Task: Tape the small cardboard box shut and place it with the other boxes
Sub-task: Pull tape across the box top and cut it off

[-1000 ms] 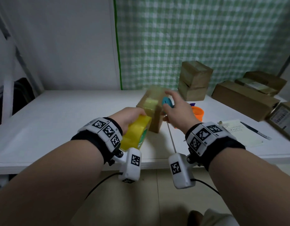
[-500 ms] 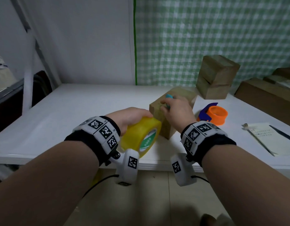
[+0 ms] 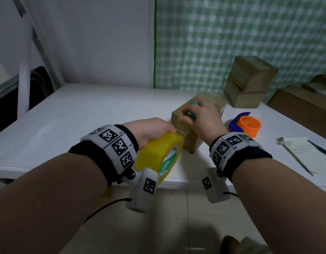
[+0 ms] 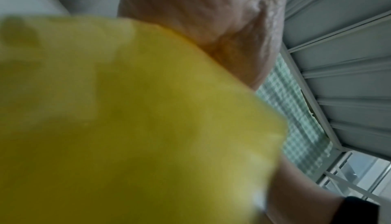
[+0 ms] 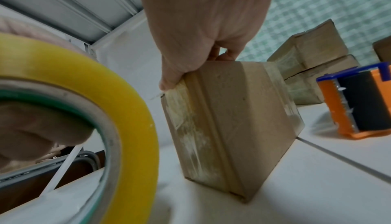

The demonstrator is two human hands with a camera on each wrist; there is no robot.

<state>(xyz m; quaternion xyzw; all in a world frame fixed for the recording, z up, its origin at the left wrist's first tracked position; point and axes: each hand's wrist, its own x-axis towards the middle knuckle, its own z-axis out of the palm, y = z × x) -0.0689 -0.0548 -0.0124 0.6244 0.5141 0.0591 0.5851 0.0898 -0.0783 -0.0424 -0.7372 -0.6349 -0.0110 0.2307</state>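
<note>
One short span of clear tape (image 3: 181, 132) is what the next move is hanging on: it is running from the near top edge of the small cardboard box (image 3: 190, 142) back toward the person, to the yellow tape roll (image 3: 158, 154). So the strip is lying along the near-far line, across the box top and down its near face.

Box is sitting on the white table (image 3: 85, 114), near the front edge, one corner pointing at the person; the right-wrist view is showing tape already lying down the near face (image 5: 190, 127).

Right hand (image 3: 202, 120) is resting on top of the box, thumb (image 5: 169, 77) pressing the tape at the near top edge, fingers curling over the top around a small teal object (image 3: 192, 114) (can't tell what it is, probably a cutter). Left hand (image 3: 149, 129) is just beside the box's near-left corner, fingers wrapped around the roll (one finger (image 5: 42, 127) is showing through the core), roll hanging past the table edge.

Judgement: taping is mid-way, strip not yet cut. Right hand is the nearer one to the span and is sitting directly above it, so the cut likely belongs to it, with the left pulling the roll toward the body to keep tension.

Further out, right: orange tape dispenser (image 3: 247, 125), two stacked boxes (image 3: 248, 83) by the green check curtain (image 3: 232, 33), a long carton (image 3: 301, 105) and a notepad (image 3: 301, 153). The stack is lying right and behind the small box, so placing it looks like a right-hand job.
</note>
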